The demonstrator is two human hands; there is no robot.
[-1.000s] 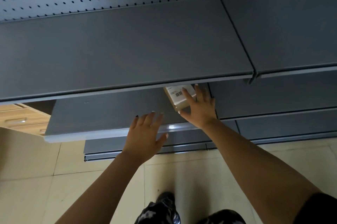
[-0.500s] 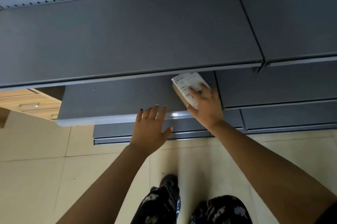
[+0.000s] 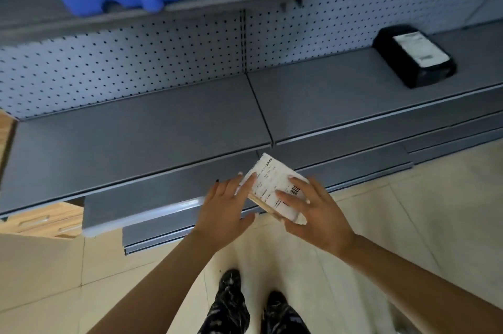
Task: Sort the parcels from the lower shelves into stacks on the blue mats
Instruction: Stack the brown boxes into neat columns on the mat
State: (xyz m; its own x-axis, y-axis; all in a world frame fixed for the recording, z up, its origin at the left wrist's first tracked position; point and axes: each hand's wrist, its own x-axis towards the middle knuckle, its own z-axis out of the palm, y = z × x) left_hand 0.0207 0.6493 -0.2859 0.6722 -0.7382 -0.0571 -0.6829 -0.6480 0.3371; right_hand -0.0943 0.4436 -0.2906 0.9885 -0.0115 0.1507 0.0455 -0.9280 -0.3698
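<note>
the small tan cardboard parcel with a white label [image 3: 275,186] is held in the air, just near of the grey metal shelf [image 3: 136,148] edges. the right hand [image 3: 318,214] grips its near end, fingers across the label. the left hand [image 3: 226,208] is spread flat, fingertips touching the parcel's left edge. a black parcel [image 3: 413,56] lies on a shelf far right.

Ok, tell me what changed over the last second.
The right hand has drawn the small parcel out of the lower shelf toward the person. The left hand, clear of it before, now touches its left edge with straight fingers. The right hand's grip stayed.
</note>
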